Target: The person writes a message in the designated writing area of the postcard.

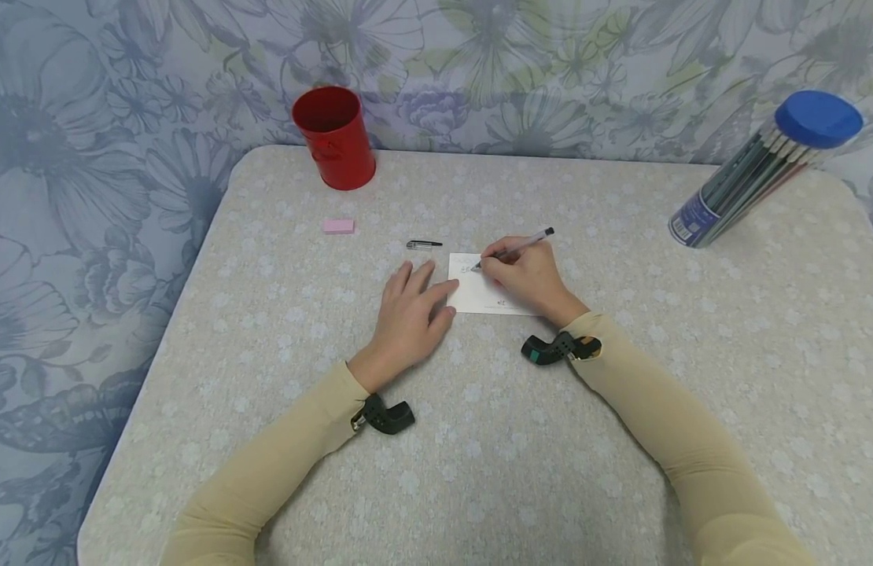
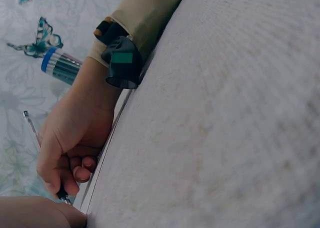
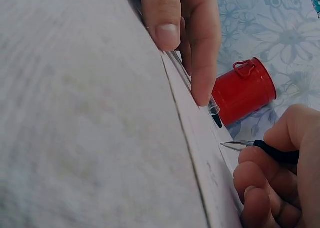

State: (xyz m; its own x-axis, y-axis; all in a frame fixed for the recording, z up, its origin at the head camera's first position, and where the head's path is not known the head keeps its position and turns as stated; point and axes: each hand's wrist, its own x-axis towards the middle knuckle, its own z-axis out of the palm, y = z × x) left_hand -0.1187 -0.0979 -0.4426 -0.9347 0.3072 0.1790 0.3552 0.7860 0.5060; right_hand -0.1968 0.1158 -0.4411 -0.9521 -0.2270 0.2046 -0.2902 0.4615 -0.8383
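My right hand (image 1: 524,271) pinches a pen (image 1: 514,248) between thumb and fingers, its tip at the small handwriting near the upper left of a white card (image 1: 479,295). In the right wrist view the pen's metal tip (image 3: 235,143) sits close over the card's surface. My left hand (image 1: 411,310) lies spread on the table, the index fingertip on the card's left edge and the thumb just below it. A clear pen cap with a black clip (image 1: 424,245) rests just beyond the left fingertips. A small printed mark shows near the card's bottom edge.
A pink eraser (image 1: 338,226) lies to the left, below a red metal bucket (image 1: 337,145) at the table's back edge. At the back right, a blue-lidded clear tube of pencils (image 1: 741,181) stands on the pale patterned table (image 1: 472,456). Flowered wallpaper rises behind.
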